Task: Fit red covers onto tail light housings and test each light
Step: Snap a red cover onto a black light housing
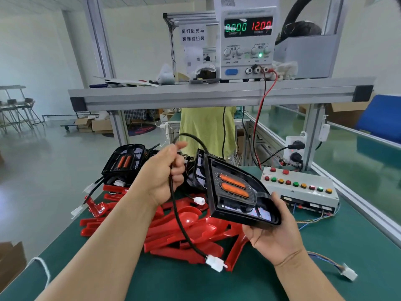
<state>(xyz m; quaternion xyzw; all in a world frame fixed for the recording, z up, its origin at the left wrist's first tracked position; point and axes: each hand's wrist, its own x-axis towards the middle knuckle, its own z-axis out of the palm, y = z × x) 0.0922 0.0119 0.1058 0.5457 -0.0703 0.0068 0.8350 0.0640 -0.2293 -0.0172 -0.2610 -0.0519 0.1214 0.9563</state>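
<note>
Room: a pale glossy floor (43,159) runs off to your left, with stools (17,109) by the wall and cardboard boxes (93,124) further in.
Shelf: an aluminium shelf (217,92) crosses above the work; the power supply (247,40) on it reads 0.000 and 12.00.
Tabletop: a green tabletop (325,268) lies under both your arms and reaches a glazed rail on the right.
Spare housing: a second black housing (123,161) sits at the far left of the heap, tilted up, its orange strips near upright.
Left grip: your left grip (167,172) is raised, fingers curled round the black cable (180,222).
Cable: it arcs from the held housing's far corner to your left grip, then hangs down to a white connector (214,263) over the near edge of the heap.
Red covers: the red covers (191,231) lie piled on the tabletop between your forearms.
Tail light housing: the tail light housing (236,192) is held above the covers with no cover on it, its two orange strips facing you.
Long axis: it runs from upper left to lower right, broad end left, narrow end at your right grip.
Right grip: your right grip (275,233) clasps that narrow end from beneath, thumb on the rim.
Button box: a grey button box (301,187) stands just beyond your right grip.
</note>
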